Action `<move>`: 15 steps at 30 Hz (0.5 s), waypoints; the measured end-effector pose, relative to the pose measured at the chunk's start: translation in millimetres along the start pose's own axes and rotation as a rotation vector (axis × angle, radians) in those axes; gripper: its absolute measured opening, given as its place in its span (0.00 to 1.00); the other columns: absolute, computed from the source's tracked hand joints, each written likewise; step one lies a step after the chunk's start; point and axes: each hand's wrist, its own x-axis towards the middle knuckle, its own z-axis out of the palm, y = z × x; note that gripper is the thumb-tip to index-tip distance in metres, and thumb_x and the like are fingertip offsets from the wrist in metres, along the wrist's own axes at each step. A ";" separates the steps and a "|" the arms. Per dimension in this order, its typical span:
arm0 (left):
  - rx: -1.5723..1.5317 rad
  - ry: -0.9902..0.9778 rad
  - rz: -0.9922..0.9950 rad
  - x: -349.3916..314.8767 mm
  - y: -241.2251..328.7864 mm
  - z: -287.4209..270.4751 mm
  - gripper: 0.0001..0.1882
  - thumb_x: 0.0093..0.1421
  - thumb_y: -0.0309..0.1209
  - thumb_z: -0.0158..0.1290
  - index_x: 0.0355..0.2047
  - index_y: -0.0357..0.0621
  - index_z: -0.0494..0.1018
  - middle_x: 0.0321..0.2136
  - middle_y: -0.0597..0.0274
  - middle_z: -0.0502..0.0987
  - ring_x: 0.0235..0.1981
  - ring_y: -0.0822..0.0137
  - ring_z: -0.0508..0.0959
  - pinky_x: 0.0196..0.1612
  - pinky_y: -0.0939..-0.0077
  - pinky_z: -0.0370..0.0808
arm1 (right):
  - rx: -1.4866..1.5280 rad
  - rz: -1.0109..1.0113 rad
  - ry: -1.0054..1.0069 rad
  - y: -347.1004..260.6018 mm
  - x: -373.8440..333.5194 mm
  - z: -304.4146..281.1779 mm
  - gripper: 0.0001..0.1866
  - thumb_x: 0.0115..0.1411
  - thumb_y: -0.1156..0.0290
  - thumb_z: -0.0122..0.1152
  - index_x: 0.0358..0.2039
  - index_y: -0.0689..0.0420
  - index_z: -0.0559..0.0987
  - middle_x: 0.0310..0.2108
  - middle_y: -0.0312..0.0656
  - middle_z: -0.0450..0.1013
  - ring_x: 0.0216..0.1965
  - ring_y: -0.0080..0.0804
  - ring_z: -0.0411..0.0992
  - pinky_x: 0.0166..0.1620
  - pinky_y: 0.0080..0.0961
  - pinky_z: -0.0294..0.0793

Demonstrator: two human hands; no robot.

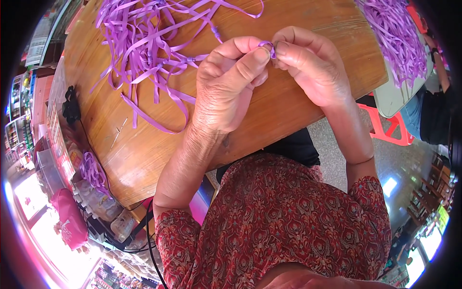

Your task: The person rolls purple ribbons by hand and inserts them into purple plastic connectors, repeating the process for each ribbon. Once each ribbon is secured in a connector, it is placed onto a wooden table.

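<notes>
Both hands meet above the far part of the wooden table (284, 120), fingertips nearly touching. Between them is a small loop of purple ribbon (265, 44). My left hand (231, 77) pinches the ribbon between thumb and forefinger. From the other side, my right hand (308, 62) closes thumb and fingers on the same small loop. Its finer details are hidden by the fingertips. To the left of my left hand lies a loose heap of purple ribbons (139, 43), with small knots along some strands. One strand curves down beside my left wrist.
A second pile of purple ribbons (397, 38) covers a pale table (404, 98) at the right, with a red plastic stool (387, 126) below and a person (435, 111) beside it. At the left edge are a black cable (86, 130), a purple bundle (94, 171) and a pink bag (70, 219).
</notes>
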 end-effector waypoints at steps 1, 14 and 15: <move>-0.001 -0.002 -0.001 0.5 -0.1 -0.7 0.06 0.58 0.25 0.55 0.36 0.38 0.74 0.30 0.67 0.76 0.26 0.78 0.68 0.29 0.83 0.63 | -0.049 -0.016 0.000 -2.1 -1.5 1.0 0.07 0.60 0.72 0.54 0.34 0.63 0.74 0.30 0.33 0.68 0.31 0.18 0.63 0.40 0.18 0.63; -0.059 0.095 -0.034 -0.3 -0.2 1.7 0.06 0.60 0.25 0.53 0.38 0.40 0.75 0.30 0.69 0.76 0.25 0.81 0.66 0.28 0.83 0.61 | -0.898 -0.669 0.047 -9.5 -2.8 8.8 0.12 0.54 0.87 0.56 0.40 0.64 0.77 0.35 0.40 0.72 0.36 0.20 0.69 0.38 0.13 0.66; -0.065 0.100 -0.034 -0.5 -0.3 1.7 0.06 0.60 0.25 0.53 0.38 0.40 0.75 0.30 0.70 0.76 0.24 0.81 0.65 0.27 0.83 0.60 | -0.834 -0.658 0.055 -8.1 -1.9 9.0 0.12 0.54 0.87 0.57 0.39 0.64 0.78 0.35 0.40 0.73 0.35 0.19 0.69 0.36 0.12 0.65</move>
